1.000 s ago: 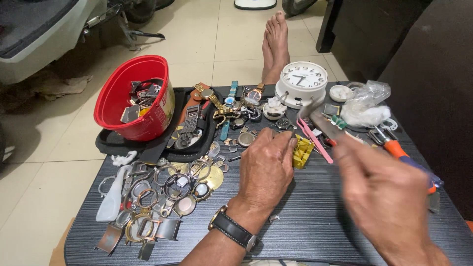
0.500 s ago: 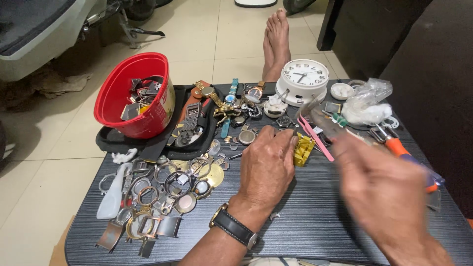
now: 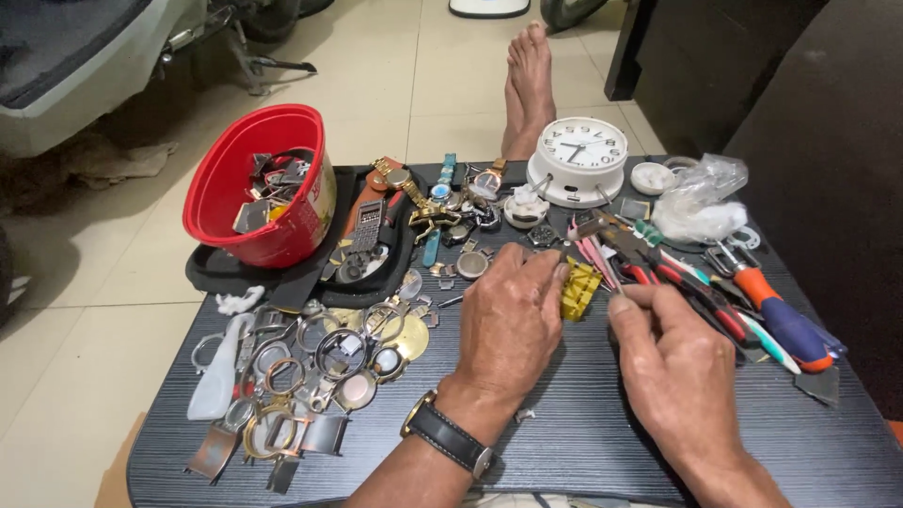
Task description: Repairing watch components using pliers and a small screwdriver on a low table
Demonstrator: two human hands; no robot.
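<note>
Right hand [image 3: 679, 372] lowered, yellow block [image 3: 580, 288] between fingers [image 3: 555, 273]

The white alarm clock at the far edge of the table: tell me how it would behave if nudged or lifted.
The white alarm clock stands upright on small feet, so a push high on its face would probably tip it backward. Its round body might roll once down. The smooth casing looks rigid, likely light plastic, and the clear front could scratch against the tools nearby.
</note>
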